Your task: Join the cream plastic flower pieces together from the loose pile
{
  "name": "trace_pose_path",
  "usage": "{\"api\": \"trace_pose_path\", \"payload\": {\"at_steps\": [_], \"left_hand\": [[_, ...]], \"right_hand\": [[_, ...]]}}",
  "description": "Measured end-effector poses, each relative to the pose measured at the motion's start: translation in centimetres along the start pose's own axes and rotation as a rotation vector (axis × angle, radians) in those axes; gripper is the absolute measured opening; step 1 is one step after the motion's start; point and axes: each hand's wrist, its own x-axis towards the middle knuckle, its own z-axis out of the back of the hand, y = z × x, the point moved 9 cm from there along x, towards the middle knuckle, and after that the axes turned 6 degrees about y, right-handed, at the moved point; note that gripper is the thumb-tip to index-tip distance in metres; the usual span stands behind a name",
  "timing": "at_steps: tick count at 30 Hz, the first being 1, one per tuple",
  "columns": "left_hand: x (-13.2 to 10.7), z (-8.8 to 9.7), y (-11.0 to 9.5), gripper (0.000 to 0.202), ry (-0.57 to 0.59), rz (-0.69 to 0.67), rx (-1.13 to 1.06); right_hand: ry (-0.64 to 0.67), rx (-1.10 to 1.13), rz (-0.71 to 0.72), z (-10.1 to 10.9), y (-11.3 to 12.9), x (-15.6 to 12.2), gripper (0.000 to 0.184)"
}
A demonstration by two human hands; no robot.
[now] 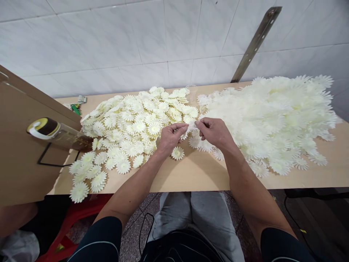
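Over the middle of the table, my left hand and my right hand face each other, thumb and forefinger of each pinched together. Something small and whitish shows between the fingertips, too small to name. Beneath and to the left spreads a heap of cream artificial flower heads, flat and many-petalled. To the right lies a bigger, taller pile of white petal layers, partly blurred, its near edge beside my right hand. One single flower head rests on the wood just below my left hand.
At the left, a clear bottle with a dark lid and white loop leans beside a brown board. Small green and grey items lie at the back. A metal bracket stands against the tiled wall. A red stool is below left.
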Motion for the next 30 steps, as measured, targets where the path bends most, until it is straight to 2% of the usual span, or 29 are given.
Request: {"api": "trace_pose_path", "payload": {"at_steps": [6, 10, 16, 21, 26, 30], "left_hand": [[-0.1, 0.3, -0.2, 0.024, -0.048, 0.001, 0.063], [-0.3, 0.5, -0.9, 0.020, -0.085, -0.068, 0.110], [-0.5, 0.9, -1.1, 0.028, -0.087, -0.096, 0.115], [-0.6, 1.0, -1.3, 0.036, -0.093, -0.109, 0.097], [-0.4, 0.7, -1.1, 0.036, -0.086, -0.090, 0.065], [-0.4, 0.3, -0.7, 0.039, -0.055, -0.049, 0.034]], "right_hand": [[-0.086, 0.033, -0.010, 0.7, 0.0, -0.1, 0.042], [-0.158, 0.046, -0.018, 1.3, -0.4, 0.0, 0.047], [-0.286, 0.046, -0.035, 3.2, -1.1, -0.2, 0.046], [-0.352, -0.131, 0.027, 4.9, -0.7, -0.5, 0.040], [-0.495, -0.328, 0.037, 6.6, -1.3, -0.8, 0.018], [-0.645, -0.448, 0.125, 7.6, 0.0, -2.3, 0.022]]}}
